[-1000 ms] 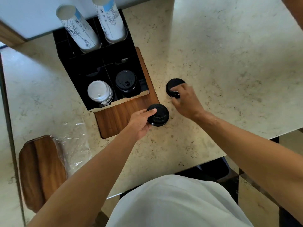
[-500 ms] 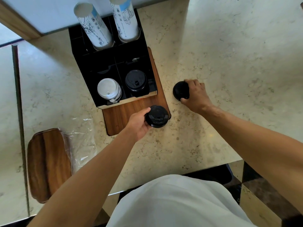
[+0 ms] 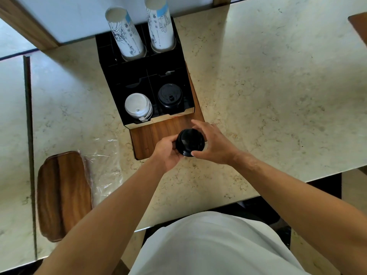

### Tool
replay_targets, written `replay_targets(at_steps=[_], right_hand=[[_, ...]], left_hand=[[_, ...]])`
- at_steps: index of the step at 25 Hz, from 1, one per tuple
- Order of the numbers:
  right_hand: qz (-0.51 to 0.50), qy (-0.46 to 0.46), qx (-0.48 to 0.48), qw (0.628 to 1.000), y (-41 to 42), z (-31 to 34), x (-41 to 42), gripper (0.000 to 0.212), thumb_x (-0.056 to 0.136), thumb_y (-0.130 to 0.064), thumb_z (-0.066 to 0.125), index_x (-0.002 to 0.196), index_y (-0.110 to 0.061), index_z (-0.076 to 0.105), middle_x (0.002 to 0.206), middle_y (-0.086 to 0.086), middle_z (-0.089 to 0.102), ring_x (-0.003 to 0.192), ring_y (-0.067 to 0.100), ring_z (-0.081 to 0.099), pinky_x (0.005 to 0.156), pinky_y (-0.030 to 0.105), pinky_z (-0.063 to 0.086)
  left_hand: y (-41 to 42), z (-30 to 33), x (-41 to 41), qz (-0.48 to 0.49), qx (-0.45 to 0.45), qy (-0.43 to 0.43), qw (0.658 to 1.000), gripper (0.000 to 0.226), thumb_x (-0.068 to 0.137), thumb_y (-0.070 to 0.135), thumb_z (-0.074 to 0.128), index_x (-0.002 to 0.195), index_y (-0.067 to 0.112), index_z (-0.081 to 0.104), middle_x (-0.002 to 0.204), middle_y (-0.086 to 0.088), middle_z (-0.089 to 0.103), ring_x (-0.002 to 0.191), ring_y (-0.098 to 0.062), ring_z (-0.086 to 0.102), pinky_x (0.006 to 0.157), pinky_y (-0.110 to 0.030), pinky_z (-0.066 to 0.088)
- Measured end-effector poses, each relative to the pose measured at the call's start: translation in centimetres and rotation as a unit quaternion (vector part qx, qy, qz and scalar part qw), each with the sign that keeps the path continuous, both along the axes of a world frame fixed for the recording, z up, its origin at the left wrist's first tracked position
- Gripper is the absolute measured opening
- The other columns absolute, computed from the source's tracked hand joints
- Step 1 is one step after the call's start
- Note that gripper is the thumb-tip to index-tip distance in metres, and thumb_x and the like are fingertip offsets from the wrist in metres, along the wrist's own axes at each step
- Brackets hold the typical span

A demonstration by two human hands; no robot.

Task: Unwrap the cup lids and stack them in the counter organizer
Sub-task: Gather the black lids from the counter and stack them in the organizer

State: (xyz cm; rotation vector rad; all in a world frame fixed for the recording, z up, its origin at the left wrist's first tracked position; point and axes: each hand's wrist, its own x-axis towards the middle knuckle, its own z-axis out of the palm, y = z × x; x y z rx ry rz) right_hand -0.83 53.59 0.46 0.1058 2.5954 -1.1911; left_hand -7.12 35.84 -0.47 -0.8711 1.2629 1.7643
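Observation:
Both my hands hold a small stack of black cup lids (image 3: 190,142) just above the front right corner of the wooden base (image 3: 156,133). My left hand (image 3: 166,150) grips the stack from the left and below. My right hand (image 3: 213,143) wraps it from the right and top. The black counter organizer (image 3: 143,76) stands behind. Its front left slot holds white lids (image 3: 138,105) and its front right slot holds black lids (image 3: 169,94).
Two stacks of printed paper cups (image 3: 124,32) (image 3: 159,24) stand in the organizer's rear slots. An empty clear plastic wrapper (image 3: 105,165) lies on the marble counter (image 3: 278,86) at the left, beside a wooden tray (image 3: 61,195). The counter's front edge runs just below my forearms.
My right hand has carried its black lid left from the counter and joined it with the lids in my left hand. The two hands now meet over the wooden base.

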Motion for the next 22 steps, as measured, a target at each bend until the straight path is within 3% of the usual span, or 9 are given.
replay_targets(at_steps=[3,7,12,18,20,22], right_hand=[[0.012,-0.003,0.005,1.0,-1.4,0.6,0.2,0.101,0.073,-0.037,0.084,0.155,-0.025,0.028,0.141,-0.004,0.05,0.132,0.015,0.038,0.112,0.042,0.043],[0.022,0.005,0.029,0.999,-2.9,1.0,0.5,0.099,0.074,-0.039,0.084,0.155,-0.026,0.028,0.141,-0.004,0.049,0.132,0.017,0.038,0.112,0.043,0.044],[0.023,0.014,0.024,0.999,-4.1,1.3,0.8,0.097,0.075,-0.038,0.083,0.155,-0.024,0.03,0.14,-0.005,0.049,0.131,0.017,0.038,0.111,0.04,0.043],[0.02,0.006,0.004,1.0,-5.6,1.3,1.0,0.097,0.072,-0.042,0.082,0.153,-0.025,0.032,0.143,-0.006,0.045,0.131,0.014,0.034,0.107,0.034,0.042],[-0.025,-0.035,-0.057,0.997,-6.2,1.0,1.0,0.093,0.074,-0.047,0.079,0.152,-0.026,0.033,0.147,-0.004,0.041,0.131,0.014,0.04,0.105,0.033,0.044],[-0.108,-0.096,-0.158,0.977,-6.6,1.0,0.6,0.082,0.083,-0.049,0.072,0.152,-0.023,0.036,0.146,-0.002,0.049,0.126,0.015,0.054,0.104,0.035,0.05]], left_hand=[[-1.4,0.1,0.4,0.009,0.013,-0.009,1.0,0.028,0.102,0.024,0.052,0.111,0.004,0.069,0.104,-0.017,0.078,0.092,-0.031,0.076,0.068,-0.038,0.063],[-2.5,0.4,0.8,-0.024,0.037,0.003,0.999,0.037,0.096,0.034,0.066,0.117,0.004,0.068,0.11,-0.018,0.076,0.097,-0.03,0.075,0.072,-0.038,0.062],[-4.0,0.7,1.4,-0.046,0.029,0.065,0.996,0.041,0.076,-0.004,0.081,0.116,-0.005,0.069,0.108,-0.02,0.076,0.089,-0.03,0.076,0.071,-0.035,0.062],[-5.5,0.3,2.0,-0.016,0.002,0.075,0.997,0.039,0.075,-0.008,0.079,0.113,-0.004,0.071,0.105,-0.021,0.077,0.095,-0.034,0.075,0.072,-0.036,0.062],[-6.1,0.7,2.0,-0.008,0.015,0.081,0.997,0.035,0.077,-0.006,0.078,0.111,-0.002,0.072,0.104,-0.02,0.077,0.095,-0.033,0.075,0.072,-0.034,0.062],[-6.8,1.0,1.8,0.009,0.033,0.089,0.995,0.031,0.081,-0.004,0.077,0.111,0.0,0.071,0.103,-0.018,0.078,0.096,-0.03,0.076,0.074,-0.032,0.062]])
